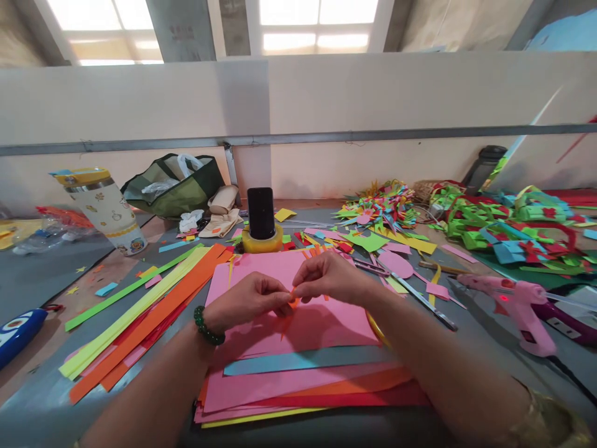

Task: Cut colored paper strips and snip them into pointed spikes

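Observation:
Both hands meet above a stack of coloured paper whose top sheet is pink paper [345, 323]. Between the fingertips is a small orange paper piece [295, 301], partly hidden by the fingers. My left hand [254, 302], with a green bead bracelet [208, 326] on its wrist, pinches it from the left. From the right, my right hand [329, 277] pinches the same piece with thumb and forefinger. More thin orange paper strips [317, 250] lie at the sheet's far edge, behind the right hand. A blue paper strip [303, 359] lies across the stack nearer me.
Long paper strips [153, 317] lie at left. A phone [261, 213] stands on a tape roll [262, 239] behind the stack. At right are a utility knife [417, 292], a pink glue gun [513, 305] and paper baskets [527, 236]. A tumbler [105, 208] stands far left.

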